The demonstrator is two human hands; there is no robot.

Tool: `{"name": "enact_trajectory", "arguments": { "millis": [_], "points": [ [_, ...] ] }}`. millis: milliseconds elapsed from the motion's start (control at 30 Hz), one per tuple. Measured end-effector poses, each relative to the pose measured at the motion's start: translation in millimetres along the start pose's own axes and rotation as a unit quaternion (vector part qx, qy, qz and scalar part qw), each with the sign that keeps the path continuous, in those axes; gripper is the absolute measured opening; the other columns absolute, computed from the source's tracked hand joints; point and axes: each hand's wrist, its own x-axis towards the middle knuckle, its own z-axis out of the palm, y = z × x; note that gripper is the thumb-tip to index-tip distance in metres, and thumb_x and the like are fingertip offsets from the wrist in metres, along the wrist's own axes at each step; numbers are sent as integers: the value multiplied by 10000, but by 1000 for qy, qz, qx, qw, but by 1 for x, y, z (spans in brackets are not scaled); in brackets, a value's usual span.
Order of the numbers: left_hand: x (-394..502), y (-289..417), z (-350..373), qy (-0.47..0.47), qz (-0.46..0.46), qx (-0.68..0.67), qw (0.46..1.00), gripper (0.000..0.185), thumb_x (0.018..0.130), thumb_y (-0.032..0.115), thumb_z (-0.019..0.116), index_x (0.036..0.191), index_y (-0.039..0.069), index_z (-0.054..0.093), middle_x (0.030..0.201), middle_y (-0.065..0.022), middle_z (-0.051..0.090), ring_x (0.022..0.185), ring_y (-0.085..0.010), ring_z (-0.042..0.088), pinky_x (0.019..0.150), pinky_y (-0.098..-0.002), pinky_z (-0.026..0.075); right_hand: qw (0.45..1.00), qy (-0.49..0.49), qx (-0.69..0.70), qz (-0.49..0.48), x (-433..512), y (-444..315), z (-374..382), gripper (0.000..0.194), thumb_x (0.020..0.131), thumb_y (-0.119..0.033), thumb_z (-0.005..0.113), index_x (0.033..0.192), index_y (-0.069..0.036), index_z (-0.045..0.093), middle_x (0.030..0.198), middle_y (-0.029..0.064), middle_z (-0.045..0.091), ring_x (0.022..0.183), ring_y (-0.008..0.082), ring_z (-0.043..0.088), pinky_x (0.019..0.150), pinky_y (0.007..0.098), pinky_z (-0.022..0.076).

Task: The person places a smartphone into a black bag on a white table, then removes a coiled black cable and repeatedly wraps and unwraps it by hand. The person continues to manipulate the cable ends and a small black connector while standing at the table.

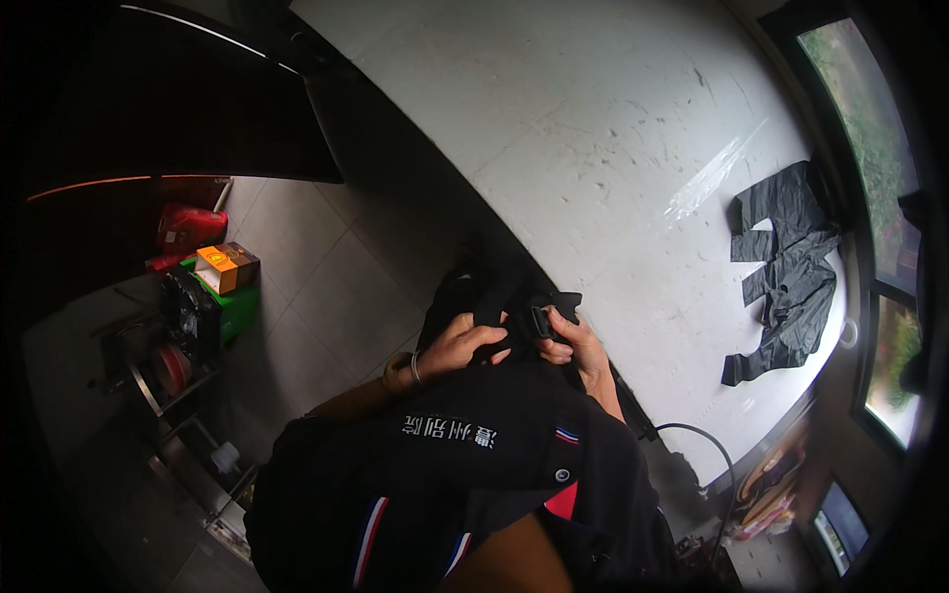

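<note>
In front of my waist, both hands are at work on dark material against my black clothing. My left hand (467,342), with a pale bangle at its wrist, has its fingers curled around a wide black strap or cloth band (495,300). My right hand (569,339) grips a black piece that looks like a strap end with a stiff buckle-like part (540,322). A short gap separates the two hands. Black on black hides where the bands run and whether they join. My black top (445,474) bears writing and striped trim.
A white worktop (593,185) stretches along my right, with black plastic bags (789,274) near the window (860,111). On my left, an orange-and-brown box (228,267) sits on a green bin (239,311), beside a red bag (191,228). A dark cable (715,441) curves past the worktop's near end.
</note>
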Motion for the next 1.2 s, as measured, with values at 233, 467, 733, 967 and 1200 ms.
{"name": "enact_trajectory", "arguments": {
  "millis": [233,467,733,967,1200],
  "points": [
    [-8,-16,-19,271,-33,35,961,459,903,28,612,1326,38,434,1053,-84,636,861,-119,584,812,-232,495,997,22,72,-7,3,7,-5,223,1005,-225,563,908,-25,546,679,55,549,438,18,327,394,169,253],
    [-2,3,-9,176,314,446,820,350,784,89,780,1114,60,668,1218,-110,653,1214,-282,561,1030,-403,446,996,44,79,15,4,5,-4,225,1014,-226,544,924,-20,555,674,57,551,439,22,330,395,166,266],
    [5,10,-8,26,75,243,967,254,887,187,723,1026,10,605,886,-34,669,818,-116,640,748,-267,514,998,50,27,-3,2,1,3,229,996,-222,572,887,-21,565,654,49,549,431,22,333,389,174,252],
    [2,-1,0,21,47,224,973,293,875,175,749,1038,26,556,919,-29,634,782,-85,634,673,-230,513,998,55,-14,-14,-1,-4,4,226,990,-205,578,864,-18,567,649,48,552,425,27,334,386,177,248],
    [0,-21,10,187,325,602,705,484,796,159,769,1240,54,610,955,-88,657,772,-207,677,633,-298,561,994,64,81,38,3,-1,-9,251,1002,-214,558,874,0,580,667,55,568,427,30,328,390,169,256]
  ]
}}
